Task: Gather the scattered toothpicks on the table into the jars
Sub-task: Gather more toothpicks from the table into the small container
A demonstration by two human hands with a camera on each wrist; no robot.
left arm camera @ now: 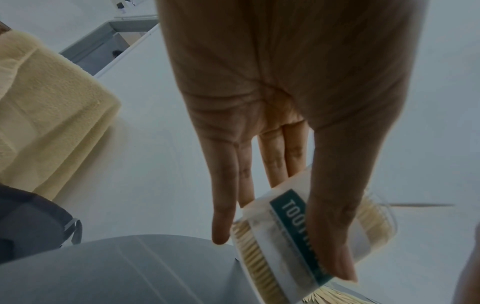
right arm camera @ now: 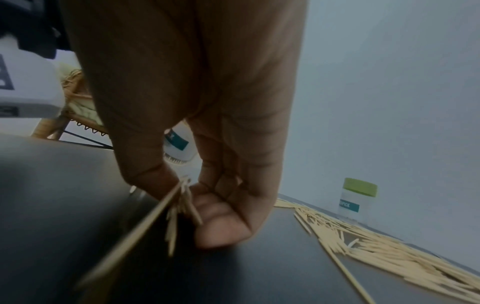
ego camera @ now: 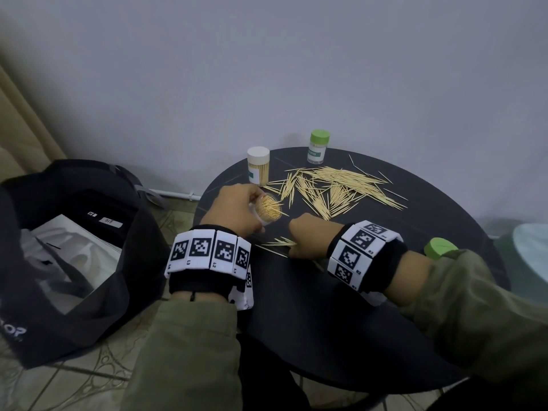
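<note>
The person stands over a round black table (ego camera: pixel 341 292). The left hand (ego camera: pixel 234 207) holds an open jar (ego camera: pixel 267 209) above the near edge of the table, tilted so that its mouth looks toward the right hand (ego camera: pixel 307 237). In the left wrist view the thumb lies across the jar's label and the fingers, close together, support the other side. The right hand is down at the table surface, and its thumb and first fingers (right arm camera: pixel 213 205) pinch a small bundle of toothpicks (ego camera: pixel 280 242); the other fingers are curled under.

To do this step well, I think the bundle should first be made even, all sticks pointing one way, for example by tapping the ends on the table. Then the jar can stay tilted and the bundle slides in along the sticks already inside. The jar looks almost full, so a crooked bundle will probably jam or spill.

The toothpicks are thin, pale wooden sticks with pointed ends. Most of them still lie in a big loose heap (ego camera: pixel 332 188) on the far half of the table, crossing each other. Behind the heap stand a full jar with a white lid (ego camera: pixel 258 170) and a jar with a green lid (ego camera: pixel 318 146). A loose green lid (ego camera: pixel 440 247) lies near the right wrist.
</note>
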